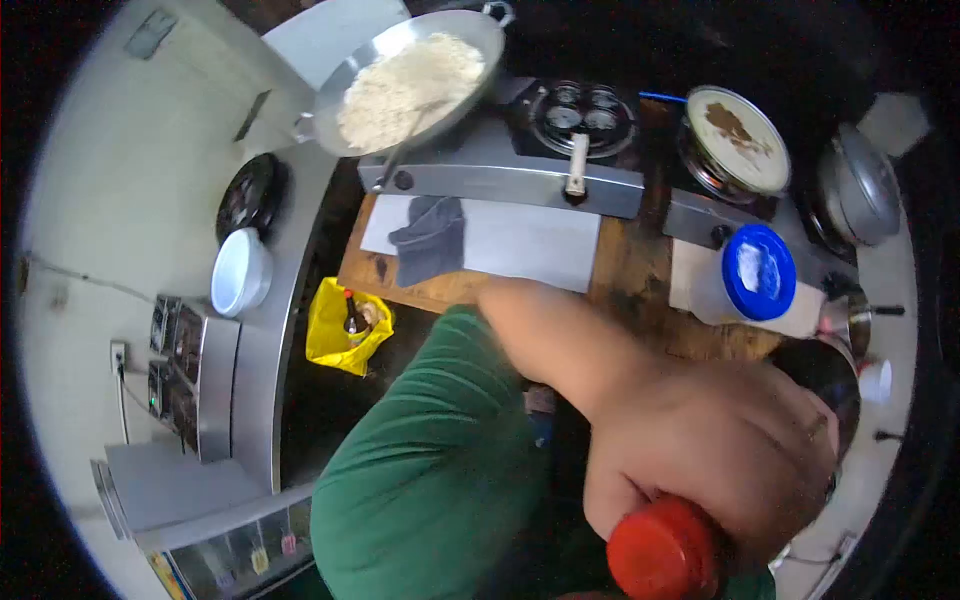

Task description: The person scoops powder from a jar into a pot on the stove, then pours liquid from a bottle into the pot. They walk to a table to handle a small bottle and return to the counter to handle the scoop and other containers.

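My left hand (715,455) is large and close to the camera, back of the hand up, with the bent arm in a green sleeve (420,480) reaching across from the left. Its fingers curl round a round red lid (663,552) at the bottom of the view. Whatever lies under the lid is hidden. I cannot make out my right hand. Beyond my left hand, a tub with a blue lid (758,272) stands on the wooden counter (640,270); white powder or a white label shows on the lid.
A wide metal pan (335,85) of pale crumbly food with a utensil rests on the stove at upper left. Near it are a pan with round moulds (582,115), a pot of cream-coloured mixture with brown powder (738,140), a grey cloth (430,240) and a yellow bag (330,335).
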A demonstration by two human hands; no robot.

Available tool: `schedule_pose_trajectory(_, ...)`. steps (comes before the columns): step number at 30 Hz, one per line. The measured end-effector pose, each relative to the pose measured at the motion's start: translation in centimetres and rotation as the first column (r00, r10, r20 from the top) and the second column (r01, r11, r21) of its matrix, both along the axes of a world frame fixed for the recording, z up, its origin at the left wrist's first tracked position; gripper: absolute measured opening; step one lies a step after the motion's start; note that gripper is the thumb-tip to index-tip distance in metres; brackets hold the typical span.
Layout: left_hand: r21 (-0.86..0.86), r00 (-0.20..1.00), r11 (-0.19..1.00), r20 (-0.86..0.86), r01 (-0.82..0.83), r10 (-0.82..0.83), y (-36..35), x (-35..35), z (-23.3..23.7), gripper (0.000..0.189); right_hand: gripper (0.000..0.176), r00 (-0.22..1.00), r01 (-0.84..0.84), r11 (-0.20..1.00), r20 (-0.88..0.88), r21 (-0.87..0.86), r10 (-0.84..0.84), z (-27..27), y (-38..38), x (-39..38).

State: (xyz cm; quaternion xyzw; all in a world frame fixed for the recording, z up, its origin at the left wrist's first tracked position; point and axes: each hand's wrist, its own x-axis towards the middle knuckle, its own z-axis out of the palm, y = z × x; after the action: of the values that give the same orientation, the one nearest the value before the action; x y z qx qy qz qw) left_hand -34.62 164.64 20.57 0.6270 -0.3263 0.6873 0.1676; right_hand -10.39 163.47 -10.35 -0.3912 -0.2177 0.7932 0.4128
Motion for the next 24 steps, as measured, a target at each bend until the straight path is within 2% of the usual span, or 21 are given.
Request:
schedule_pose_trajectory(1,0.001,0.999,1.000,-0.014,-0.029,0.029,-0.9,-0.7,1.2,0.029,0.074,0.999,0.006,1.000,0.043,0.018,-0.006,0.1,0.1,0.7)
schedule_pose_trajectory(3,-0.174,0.961,0.963,-0.149,0.204,-0.231,-2.8,-1.8,3.6,0.042,0.074,0.993,-0.001,0.999,0.117,0.051,-0.004,0.3,0.4,1.8)
schedule_pose_trajectory(5,-0.187,0.976,0.971,-0.132,0.147,-0.174,-2.9,-0.2,3.2,0.043,0.074,0.986,-0.004,0.998,0.165,0.066,-0.007,0.2,0.6,2.7)
schedule_pose_trajectory(7,0.095,0.990,0.994,0.128,-0.062,0.050,-1.5,3.1,2.4,0.044,0.074,0.980,-0.009,0.996,0.200,0.083,-0.008,0.1,1.2,3.5)
schedule_pose_trajectory(8,0.100,0.991,0.991,0.115,-0.085,0.073,-2.0,3.7,2.2,0.044,0.074,0.977,-0.019,0.996,0.213,0.087,0.000,0.1,1.3,4.0)
schedule_pose_trajectory(10,-0.036,0.983,0.999,0.181,0.016,-0.009,-2.6,4.5,2.3,0.043,0.074,0.971,-0.027,0.995,0.238,0.094,0.003,0.2,1.7,4.7)
schedule_pose_trajectory(14,-0.020,0.954,0.997,0.289,-0.078,0.080,-1.8,6.4,2.7,0.042,0.074,0.960,-0.034,0.994,0.280,0.100,0.005,0.2,2.5,6.1)
schedule_pose_trajectory(16,-0.089,0.887,0.994,0.451,-0.069,0.102,-2.2,7.5,3.4,0.042,0.074,0.954,-0.036,0.994,0.300,0.102,0.004,0.3,2.9,6.7)
schedule_pose_trajectory(17,-0.087,0.888,0.994,0.449,-0.072,0.103,-2.0,7.1,3.0,0.042,0.074,0.951,-0.035,0.994,0.310,0.108,0.000,0.2,2.9,7.0)
schedule_pose_trajectory(18,-0.092,0.978,0.996,0.210,0.015,0.005,-2.1,4.9,3.8,0.031,0.073,0.949,-0.033,0.994,0.315,0.109,-0.003,0.3,3.1,7.3)
schedule_pose_trajectory(19,-0.120,0.994,0.988,-0.039,0.097,-0.102,-2.1,3.7,4.2,0.026,0.073,0.945,-0.039,0.993,0.327,0.109,0.001,0.3,3.2,7.5)
schedule_pose_trajectory(22,-0.063,0.984,0.989,-0.109,0.136,-0.143,-1.4,3.9,4.1,0.028,0.073,0.936,-0.033,0.993,0.351,0.116,-0.009,0.4,3.5,8.3)
schedule_pose_trajectory(24,-0.077,0.986,0.988,-0.091,0.135,-0.141,-1.3,4.3,3.9,0.028,0.073,0.931,-0.029,0.992,0.364,0.125,-0.018,0.6,3.6,8.9)
